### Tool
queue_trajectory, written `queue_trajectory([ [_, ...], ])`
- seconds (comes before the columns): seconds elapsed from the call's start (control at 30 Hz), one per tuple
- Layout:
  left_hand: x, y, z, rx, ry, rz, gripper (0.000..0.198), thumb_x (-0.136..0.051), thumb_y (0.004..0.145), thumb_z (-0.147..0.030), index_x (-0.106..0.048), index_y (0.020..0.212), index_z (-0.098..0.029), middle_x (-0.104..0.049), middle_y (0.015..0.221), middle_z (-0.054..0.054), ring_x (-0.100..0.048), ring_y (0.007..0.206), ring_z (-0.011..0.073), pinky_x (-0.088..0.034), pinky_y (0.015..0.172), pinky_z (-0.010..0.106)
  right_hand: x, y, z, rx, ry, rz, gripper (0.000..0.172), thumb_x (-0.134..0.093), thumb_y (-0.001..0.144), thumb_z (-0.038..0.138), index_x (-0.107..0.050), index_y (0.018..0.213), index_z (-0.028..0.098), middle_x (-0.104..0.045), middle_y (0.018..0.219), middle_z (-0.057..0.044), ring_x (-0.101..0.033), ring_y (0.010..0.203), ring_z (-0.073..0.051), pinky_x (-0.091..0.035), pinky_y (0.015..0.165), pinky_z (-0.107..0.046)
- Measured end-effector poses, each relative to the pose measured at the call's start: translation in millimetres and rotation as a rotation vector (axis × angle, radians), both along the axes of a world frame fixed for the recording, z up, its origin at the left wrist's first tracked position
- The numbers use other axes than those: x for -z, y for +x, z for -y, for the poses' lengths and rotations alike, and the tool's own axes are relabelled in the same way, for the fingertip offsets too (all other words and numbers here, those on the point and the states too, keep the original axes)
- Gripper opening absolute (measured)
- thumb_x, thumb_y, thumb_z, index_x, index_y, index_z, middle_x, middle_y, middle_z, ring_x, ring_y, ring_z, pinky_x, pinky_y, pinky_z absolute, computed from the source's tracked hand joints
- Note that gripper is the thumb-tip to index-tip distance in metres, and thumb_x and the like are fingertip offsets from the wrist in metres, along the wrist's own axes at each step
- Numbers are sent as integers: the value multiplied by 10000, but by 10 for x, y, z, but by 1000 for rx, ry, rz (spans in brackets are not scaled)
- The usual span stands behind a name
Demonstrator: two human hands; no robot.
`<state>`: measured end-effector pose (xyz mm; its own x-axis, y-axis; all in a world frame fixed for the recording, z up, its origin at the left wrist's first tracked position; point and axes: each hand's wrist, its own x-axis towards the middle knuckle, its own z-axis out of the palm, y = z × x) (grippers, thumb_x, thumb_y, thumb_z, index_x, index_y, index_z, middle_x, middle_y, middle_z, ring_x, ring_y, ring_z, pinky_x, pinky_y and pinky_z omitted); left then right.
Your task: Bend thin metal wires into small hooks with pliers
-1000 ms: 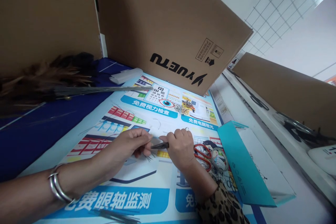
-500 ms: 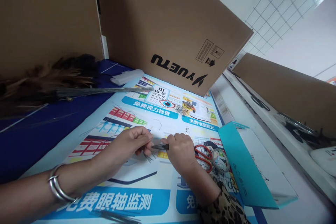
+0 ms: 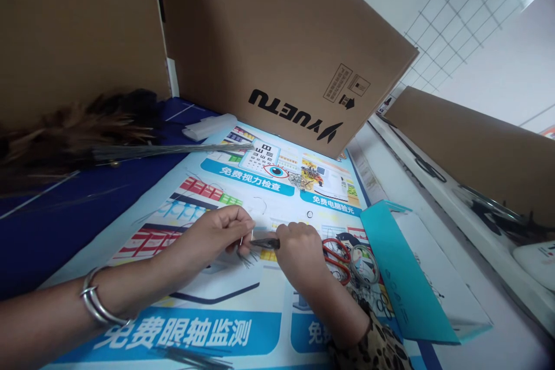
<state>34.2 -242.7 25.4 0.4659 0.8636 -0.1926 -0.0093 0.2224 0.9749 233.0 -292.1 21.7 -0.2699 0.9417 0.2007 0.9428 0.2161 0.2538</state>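
My left hand (image 3: 229, 230) is closed in a pinch on thin wire (image 3: 252, 233), with a short length showing at the fingertips. Several wire ends (image 3: 247, 259) stick out below those fingers; whether they are gripped or lie on the sheet I cannot tell. My right hand (image 3: 301, 251) is wrapped round dark pliers (image 3: 266, 243), their pointed nose aimed left at the wire. The plier handles are hidden inside my fist. Close behind my right hand lie red-handled scissors (image 3: 337, 254) and a coil of wire (image 3: 364, 264).
Small rings (image 3: 383, 303) lie near a turquoise open box (image 3: 403, 277) on the right. A wire bundle (image 3: 173, 150) and brown feathers (image 3: 78, 127) are at the left. More wires (image 3: 195, 358) lie at the front. A large cardboard box (image 3: 277, 40) stands behind.
The pliers have turned slightly, showing more of their jaws beside the wire. My left fingertips have shifted slightly up and right.
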Motion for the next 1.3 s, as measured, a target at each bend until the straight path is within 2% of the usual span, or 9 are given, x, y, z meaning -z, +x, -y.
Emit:
queue_trajectory([
  [0.1, -22, 0, 23, -4, -34, 12, 379, -751, 741, -577, -609, 686, -230, -683, 582, 9, -536, 575, 165, -385, 603, 297, 53, 29, -3, -80, 230, 1, 304, -630, 1053, 360, -635, 790, 205, -689, 738, -60, -604, 700, -234, -320, 668, -360],
  [0.2, -28, -2, 38, -8, -35, 15, 369, -740, 747, -565, -597, 677, -233, -680, 583, 8, -529, 575, 166, -387, 607, 302, 63, 44, -8, -123, 340, 17, 329, -569, 1086, 362, -600, 798, 206, -645, 740, -61, -546, 717, -232, -304, 703, -365],
  [0.57, 15, -1, 55, -8, -36, 13, 358, -720, 767, -558, -612, 680, -227, -696, 597, 15, -509, 583, 158, -377, 607, 296, 78, 75, -56, -162, 440, 37, 395, -540, 1105, 408, -572, 760, 218, -600, 699, -43, -484, 701, -227, -271, 707, -368],
  [0.8, -20, 1, 67, 2, -56, 8, 371, -721, 754, -568, -602, 674, -227, -696, 602, 19, -508, 585, 155, -369, 610, 297, 98, 69, -80, -167, 443, 36, 394, -562, 1098, 403, -574, 750, 218, -611, 685, -37, -497, 683, -224, -269, 695, -365],
  [1.03, -30, 1, 49, -14, -37, 7, 352, -714, 755, -552, -602, 692, -224, -693, 595, 5, -525, 581, 148, -377, 607, 288, 141, 79, -72, -161, 374, 29, 367, -600, 1076, 398, -593, 759, 214, -652, 688, -45, -551, 664, -222, -297, 680, -362],
  [1.3, 22, -16, -7, 22, 79, -16, 311, -694, 785, -514, -606, 712, -225, -694, 585, -12, -555, 556, 143, -390, 587, 278, 4, -1, -44, 31, -112, -4, 322, -532, 1094, 333, -721, 883, 180, -762, 843, -90, -708, 779, -264, -386, 666, -350],
])
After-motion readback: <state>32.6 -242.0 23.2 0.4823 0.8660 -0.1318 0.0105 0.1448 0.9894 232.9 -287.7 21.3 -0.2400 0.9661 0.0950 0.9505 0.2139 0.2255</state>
